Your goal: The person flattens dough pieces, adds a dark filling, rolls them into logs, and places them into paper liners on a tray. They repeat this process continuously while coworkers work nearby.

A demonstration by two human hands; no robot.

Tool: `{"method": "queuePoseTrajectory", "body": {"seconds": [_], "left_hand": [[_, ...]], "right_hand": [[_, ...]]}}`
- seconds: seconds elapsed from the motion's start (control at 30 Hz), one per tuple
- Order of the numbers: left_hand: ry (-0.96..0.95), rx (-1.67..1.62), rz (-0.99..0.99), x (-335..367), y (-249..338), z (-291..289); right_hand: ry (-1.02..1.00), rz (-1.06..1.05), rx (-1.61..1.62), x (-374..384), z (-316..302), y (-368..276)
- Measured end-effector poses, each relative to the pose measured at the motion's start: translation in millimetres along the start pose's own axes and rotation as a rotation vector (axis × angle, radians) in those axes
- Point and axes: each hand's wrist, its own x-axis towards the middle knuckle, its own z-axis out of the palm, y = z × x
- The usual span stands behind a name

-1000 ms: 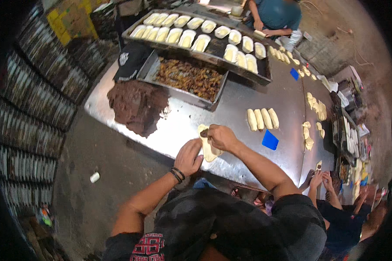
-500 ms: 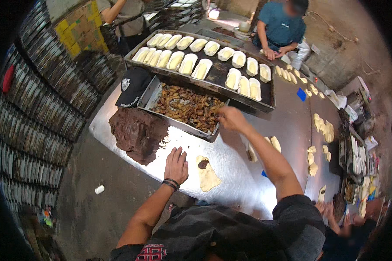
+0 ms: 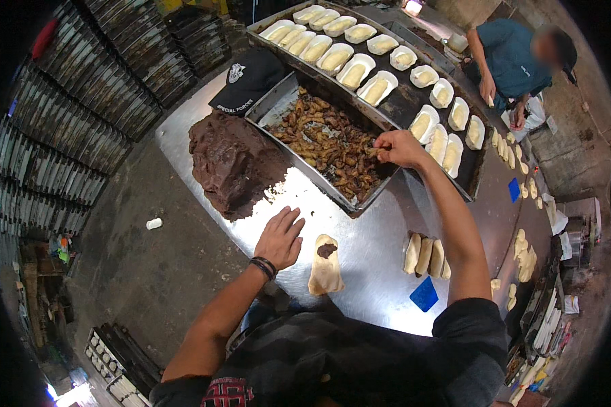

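Note:
My left hand rests with fingers stretched out on the metal table, left of a flattened strip of pale dough. A dab of dark brown paste lies on the dough's far end. My right hand reaches over the right side of a metal tray, its fingertips pinched at one of the golden-brown cooked pieces heaped inside. These pieces look like small cooked bananas. Left of the tray sits a big mound of dark brown paste.
Behind the tray, a large black baking tray carries dough pieces in white paper cups. A black cap lies beside the smaller tray. Rolled dough pieces and a blue scraper are at right. A co-worker stands across the table.
The view has shifted, bringing more of the table's right side near me into sight. My right hand stays at the tray's right side, fingers pinching. My left hand remains flat beside the dough.

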Motion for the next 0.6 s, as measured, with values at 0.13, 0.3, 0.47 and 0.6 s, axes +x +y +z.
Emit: {"method": "queuePoseTrajectory", "body": {"seconds": [0.13, 0.3, 0.47, 0.6], "left_hand": [[0.015, -0.004, 0.005, -1.5, -1.4, 1.2], [0.025, -0.046, 0.020, -6.0, -6.4, 6.7], [0.084, -0.064, 0.070, -7.9, -10.6, 10.7], [-0.001, -0.035, 0.052, -6.0, -5.8, 10.2]], "right_hand": [[-0.022, 0.197, 0.600, -20.1, -10.2, -25.6], [-0.047, 0.151, 0.825, -63.2, 17.7, -81.0], [0.027, 0.029, 0.624, -123.3, 108.1, -134.0], [0.225, -0.139, 0.083, -157.7, 179.7, -153.5]]}}
